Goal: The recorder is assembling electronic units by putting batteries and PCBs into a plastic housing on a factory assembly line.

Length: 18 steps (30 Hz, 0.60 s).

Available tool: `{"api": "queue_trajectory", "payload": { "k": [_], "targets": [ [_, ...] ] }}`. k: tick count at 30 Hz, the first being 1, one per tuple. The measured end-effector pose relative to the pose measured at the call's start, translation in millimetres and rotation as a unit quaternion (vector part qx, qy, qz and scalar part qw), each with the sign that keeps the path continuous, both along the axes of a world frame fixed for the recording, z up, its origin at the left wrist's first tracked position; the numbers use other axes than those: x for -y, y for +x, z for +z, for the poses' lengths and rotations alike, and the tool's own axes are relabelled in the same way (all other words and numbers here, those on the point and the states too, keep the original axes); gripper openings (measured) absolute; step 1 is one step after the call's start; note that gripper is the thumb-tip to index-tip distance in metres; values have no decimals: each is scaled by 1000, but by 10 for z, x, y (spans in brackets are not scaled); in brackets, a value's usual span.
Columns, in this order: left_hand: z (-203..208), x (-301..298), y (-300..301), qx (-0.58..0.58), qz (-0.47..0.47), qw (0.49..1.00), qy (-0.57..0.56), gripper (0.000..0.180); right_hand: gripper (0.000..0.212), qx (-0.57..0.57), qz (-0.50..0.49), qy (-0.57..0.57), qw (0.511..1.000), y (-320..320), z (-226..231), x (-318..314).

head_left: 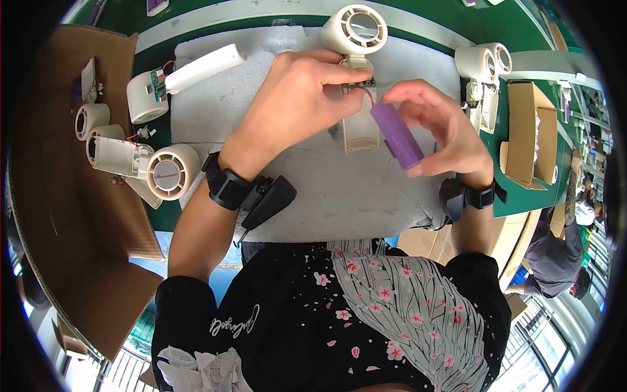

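Observation:
A white handheld fan body (361, 134) lies opened on the grey foam mat, its round head (354, 29) pointing away from me. Inside the neck, a small green circuit board (369, 83) shows, with a red wire near it. My left hand (307, 88) is closed at that board, thumb and forefinger pinching there; what lies between the fingertips is hidden. My right hand (450, 127) grips a purple cylindrical battery (397, 136) between fingers and thumb, tilted, just right of the fan handle.
The grey mat (313, 189) covers the green bench. Partly assembled fans (171, 171) lie at the left, beside a large cardboard box (78, 209). Another fan with a circuit board (147, 98) sits at the mat's left edge. More fan parts (480, 68) and a small carton (522, 134) stand right. A person (555, 258) is farther right.

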<state>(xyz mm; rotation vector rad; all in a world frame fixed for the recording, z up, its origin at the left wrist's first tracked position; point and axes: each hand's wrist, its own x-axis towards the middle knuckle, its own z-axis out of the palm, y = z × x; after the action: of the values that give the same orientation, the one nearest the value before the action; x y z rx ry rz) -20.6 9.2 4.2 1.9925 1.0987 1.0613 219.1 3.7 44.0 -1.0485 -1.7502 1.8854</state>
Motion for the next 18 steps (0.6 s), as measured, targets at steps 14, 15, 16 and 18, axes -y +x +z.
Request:
{"api": "queue_trajectory", "payload": {
  "k": [14,15,16,18],
  "targets": [
    [57,4,-65,-21,-31,999,-17,24,72,175,-33,306,935,-372,-86,294],
    [48,6,-70,-18,-35,999,-9,24,71,179,-41,338,923,-387,-94,314],
    [41,11,-74,-19,-33,999,-11,24,70,183,-49,369,910,-398,-104,335],
    [55,4,-76,-18,-37,999,-7,24,70,187,-57,400,895,-404,-89,353]
  ]
}}
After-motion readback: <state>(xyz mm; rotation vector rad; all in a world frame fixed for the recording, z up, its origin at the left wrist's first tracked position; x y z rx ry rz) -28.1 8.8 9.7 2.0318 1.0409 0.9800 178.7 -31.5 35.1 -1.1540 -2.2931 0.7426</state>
